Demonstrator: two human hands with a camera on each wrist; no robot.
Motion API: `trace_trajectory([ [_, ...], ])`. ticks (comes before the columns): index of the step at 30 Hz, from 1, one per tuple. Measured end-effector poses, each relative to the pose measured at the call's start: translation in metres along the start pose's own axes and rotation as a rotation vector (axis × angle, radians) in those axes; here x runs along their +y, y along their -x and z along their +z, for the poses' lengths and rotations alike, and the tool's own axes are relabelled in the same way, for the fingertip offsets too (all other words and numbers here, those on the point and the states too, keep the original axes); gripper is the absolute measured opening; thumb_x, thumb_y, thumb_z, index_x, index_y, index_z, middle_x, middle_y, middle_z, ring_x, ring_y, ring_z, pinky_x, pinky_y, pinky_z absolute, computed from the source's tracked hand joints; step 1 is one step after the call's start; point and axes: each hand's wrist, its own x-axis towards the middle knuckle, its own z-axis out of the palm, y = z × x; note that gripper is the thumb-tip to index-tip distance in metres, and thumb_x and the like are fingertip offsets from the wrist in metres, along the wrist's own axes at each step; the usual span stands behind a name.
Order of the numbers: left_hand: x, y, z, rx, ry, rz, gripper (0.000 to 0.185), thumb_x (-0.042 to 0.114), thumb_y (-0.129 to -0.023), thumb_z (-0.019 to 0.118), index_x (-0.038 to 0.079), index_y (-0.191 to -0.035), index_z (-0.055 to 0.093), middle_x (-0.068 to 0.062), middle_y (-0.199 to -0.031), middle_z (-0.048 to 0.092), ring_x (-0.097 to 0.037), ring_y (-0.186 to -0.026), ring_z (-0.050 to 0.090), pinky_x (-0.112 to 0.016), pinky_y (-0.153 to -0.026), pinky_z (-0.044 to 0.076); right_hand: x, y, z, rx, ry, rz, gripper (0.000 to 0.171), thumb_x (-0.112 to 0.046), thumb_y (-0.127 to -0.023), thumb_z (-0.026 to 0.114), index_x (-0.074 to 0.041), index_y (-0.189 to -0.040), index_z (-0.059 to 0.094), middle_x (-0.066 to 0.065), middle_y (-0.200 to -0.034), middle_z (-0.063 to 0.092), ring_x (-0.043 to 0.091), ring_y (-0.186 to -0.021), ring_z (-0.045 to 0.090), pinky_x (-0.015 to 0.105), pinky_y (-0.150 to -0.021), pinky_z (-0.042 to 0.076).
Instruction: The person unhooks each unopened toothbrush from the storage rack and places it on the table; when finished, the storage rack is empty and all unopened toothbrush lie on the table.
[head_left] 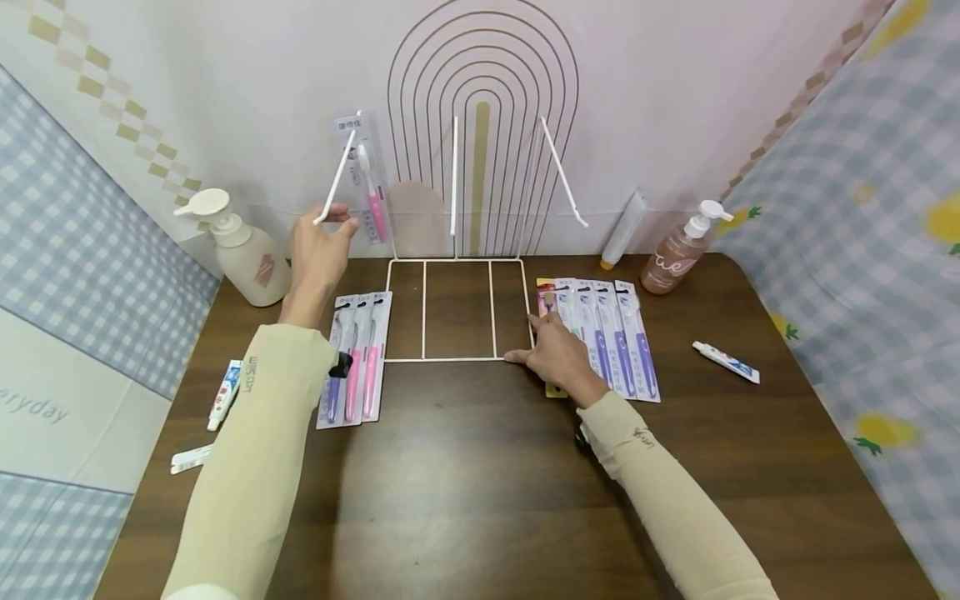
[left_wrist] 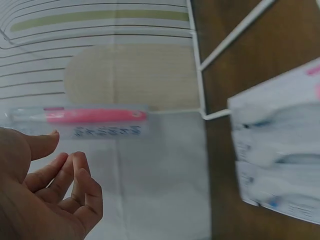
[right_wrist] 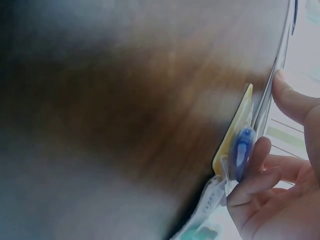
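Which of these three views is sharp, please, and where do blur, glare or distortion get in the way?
Head view: sharp, wide-angle bending at the edges, soft glare on the table. Left wrist view: left hand fairly clear, toothbrush packs smeared. Right wrist view: heavily blurred and dark at left; only the right hand reads.

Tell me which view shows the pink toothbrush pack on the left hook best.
Left wrist: the pink toothbrush pack fills the middle of the frame, with the left hand open just below and apart from it. The head view shows it smaller, hanging on the white wire rack. The right wrist view misses it.
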Motion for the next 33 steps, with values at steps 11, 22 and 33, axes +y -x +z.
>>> trace_trajectory([
  [11,0.03,-0.025,0.006,0.04,0.001,0.03,0.03,0.018,-0.111,0.072,-0.002,-0.132,0.079,-0.021,-0.136,0.079,-0.03,-0.129,0.069,-0.039,-0.116,0.051,0.022,-0.019,0.02,0.014,-0.028,-0.001,0.108,-0.062,-0.091,0.093,-0.002,-0.17,0.052,0.033,-0.174,0.046,0.031,-0.093,0.069,0.037,-0.059,0.048],
  [22,0.038,-0.026,0.003,0.021,0.084,-0.005,0.025,0.018,-0.109,0.076,-0.001,-0.124,0.083,0.014,-0.085,0.067,-0.001,-0.074,0.064,-0.021,-0.074,0.051,0.012,-0.01,0.007,-0.013,-0.008,0.016,0.106,-0.061,-0.095,0.09,0.001,-0.171,0.049,0.037,-0.182,0.031,0.037,-0.103,0.073,0.039,-0.056,0.046],
  [33,0.043,-0.005,0.005,-0.063,0.052,0.083,0.026,0.017,-0.11,0.076,-0.006,-0.12,0.084,-0.016,-0.103,0.084,0.003,-0.067,0.063,-0.017,-0.067,0.047,0.006,-0.007,0.003,-0.036,-0.017,0.027,0.105,-0.057,-0.096,0.091,-0.001,-0.173,0.047,0.036,-0.185,0.023,0.028,-0.081,0.068,0.035,-0.052,0.039],
])
